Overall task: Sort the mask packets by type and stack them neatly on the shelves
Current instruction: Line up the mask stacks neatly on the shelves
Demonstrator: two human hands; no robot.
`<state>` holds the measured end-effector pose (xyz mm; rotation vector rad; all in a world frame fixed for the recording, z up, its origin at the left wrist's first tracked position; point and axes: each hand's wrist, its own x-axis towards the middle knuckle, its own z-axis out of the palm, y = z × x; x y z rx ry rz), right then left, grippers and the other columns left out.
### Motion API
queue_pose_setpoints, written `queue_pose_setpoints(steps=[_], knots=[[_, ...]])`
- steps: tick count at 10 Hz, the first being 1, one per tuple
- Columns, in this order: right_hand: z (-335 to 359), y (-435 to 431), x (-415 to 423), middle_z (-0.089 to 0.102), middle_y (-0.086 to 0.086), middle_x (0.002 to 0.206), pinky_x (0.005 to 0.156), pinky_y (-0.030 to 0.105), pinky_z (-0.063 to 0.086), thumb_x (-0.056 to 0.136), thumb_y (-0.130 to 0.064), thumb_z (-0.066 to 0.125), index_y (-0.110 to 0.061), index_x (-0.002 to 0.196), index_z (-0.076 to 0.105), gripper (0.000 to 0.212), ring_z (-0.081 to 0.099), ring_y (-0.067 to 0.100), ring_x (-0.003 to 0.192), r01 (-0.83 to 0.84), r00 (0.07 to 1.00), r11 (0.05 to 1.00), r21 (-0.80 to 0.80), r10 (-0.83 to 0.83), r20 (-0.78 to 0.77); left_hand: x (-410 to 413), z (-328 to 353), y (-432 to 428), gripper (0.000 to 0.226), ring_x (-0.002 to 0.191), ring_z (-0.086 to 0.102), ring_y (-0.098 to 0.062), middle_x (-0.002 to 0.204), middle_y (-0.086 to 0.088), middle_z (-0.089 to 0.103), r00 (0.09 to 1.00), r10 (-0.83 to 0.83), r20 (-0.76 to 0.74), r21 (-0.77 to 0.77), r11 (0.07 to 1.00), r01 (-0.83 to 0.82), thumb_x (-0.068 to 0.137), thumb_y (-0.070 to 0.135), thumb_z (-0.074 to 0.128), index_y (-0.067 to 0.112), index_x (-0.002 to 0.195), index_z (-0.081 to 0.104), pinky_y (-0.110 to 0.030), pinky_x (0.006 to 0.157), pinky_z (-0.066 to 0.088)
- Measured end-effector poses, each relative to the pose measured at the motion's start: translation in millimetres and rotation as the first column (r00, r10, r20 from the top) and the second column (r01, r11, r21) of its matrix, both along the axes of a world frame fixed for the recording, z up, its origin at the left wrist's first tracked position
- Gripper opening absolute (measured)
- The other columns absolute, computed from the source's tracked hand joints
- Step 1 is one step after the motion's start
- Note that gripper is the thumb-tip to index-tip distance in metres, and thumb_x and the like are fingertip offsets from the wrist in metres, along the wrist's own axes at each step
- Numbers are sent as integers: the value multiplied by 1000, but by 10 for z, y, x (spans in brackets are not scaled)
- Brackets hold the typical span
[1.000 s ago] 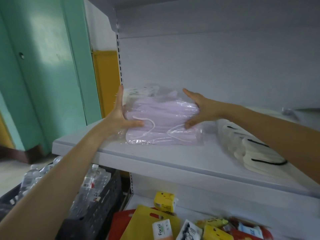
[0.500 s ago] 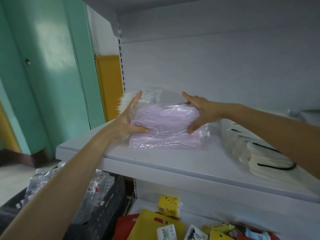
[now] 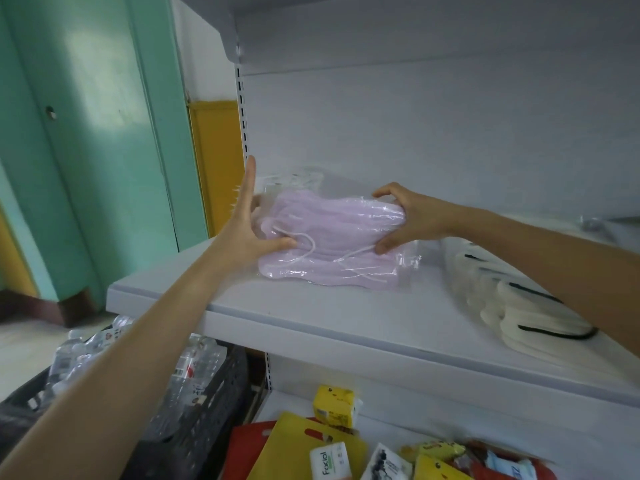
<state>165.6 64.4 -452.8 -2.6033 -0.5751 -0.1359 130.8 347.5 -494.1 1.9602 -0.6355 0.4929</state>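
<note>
A stack of pink mask packets [image 3: 332, 237] in clear plastic lies on the white shelf [image 3: 311, 320], toward its left end. My left hand [image 3: 242, 230] presses flat against the stack's left side, fingers straight and pointing up, thumb on the front edge. My right hand [image 3: 412, 216] grips the stack's right end, fingers curled over the top and thumb underneath at the front. A row of white masks with black ear loops [image 3: 512, 306] lies on the same shelf to the right, partly behind my right forearm. Another clear packet [image 3: 298, 178] shows behind the pink stack.
The lower shelf holds yellow and red packets [image 3: 304, 441] and a small yellow tissue pack [image 3: 334, 405]. A black crate of water bottles [image 3: 194, 393] stands at the lower left. A green door [image 3: 86, 133] is to the left. The shelf above overhangs.
My right hand's fingers have curled over the top of the pink stack. My left hand has turned more upright against the stack's side. The stack looks more squeezed together.
</note>
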Motion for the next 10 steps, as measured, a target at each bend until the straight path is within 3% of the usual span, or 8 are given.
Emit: queue_pose_setpoints(steps=[1,2,3,4,5,7,9,10], knots=[[9,-10,-36,44,-5,121,92,25,37,61,-38,85,-31,143,21,104,48,17,108,18,999,1000,11,-19,49,-23,2,-26,110,103,37,22,120,65,-1,987,50,153,115,991,-68,64,39,73,53,136,-8,-46,90,51],[71,-59,-101,43,-4,119,91,23,32,62,-38,84,-34,144,19,105,46,16,106,14,996,1000,18,-16,91,-5,16,-52,91,126,29,10,146,28,20,957,71,280,240,960,-141,69,47,67,51,137,7,-32,93,48],[148,-218,-198,40,-7,119,93,22,29,62,-40,82,-37,142,23,100,41,11,109,41,991,999,16,-42,129,75,53,-148,83,118,30,7,138,12,35,942,67,328,259,953,-157,73,39,73,37,140,23,-2,93,29],[76,-348,-274,40,-13,122,92,20,29,66,-38,82,-35,142,26,94,42,8,111,52,996,996,-72,-46,80,226,67,-281,87,125,32,1,142,12,33,978,15,206,352,932,-89,72,32,80,27,142,29,0,95,21],[-26,-386,-244,41,-16,123,92,20,31,68,-35,81,-32,142,27,91,43,8,112,56,996,994,-92,-50,69,359,64,-383,92,124,37,-13,142,2,32,998,26,64,414,909,-50,68,32,83,27,140,26,-17,94,29],[11,-520,-9,42,-6,136,97,23,34,65,-36,83,-23,143,29,95,44,11,115,147,986,989,17,-148,73,649,272,-711,96,107,43,-23,126,-10,35,991,137,5,397,909,-128,63,32,84,33,139,26,-27,88,34],[44,-683,193,45,-6,132,95,22,34,65,-34,84,-19,142,30,94,45,10,111,195,981,981,5,-195,15,872,172,-1000,112,122,39,-21,140,-13,29,984,106,-145,268,961,-64,44,38,76,32,143,23,-23,96,32],[95,-675,305,44,-3,136,99,24,35,66,-35,83,-18,142,31,93,45,14,118,201,979,979,-30,-201,-16,907,127,-1078,117,144,-2,-31,155,-20,-5,968,231,-102,405,898,-171,63,35,81,30,150,4,-38,115,12]])
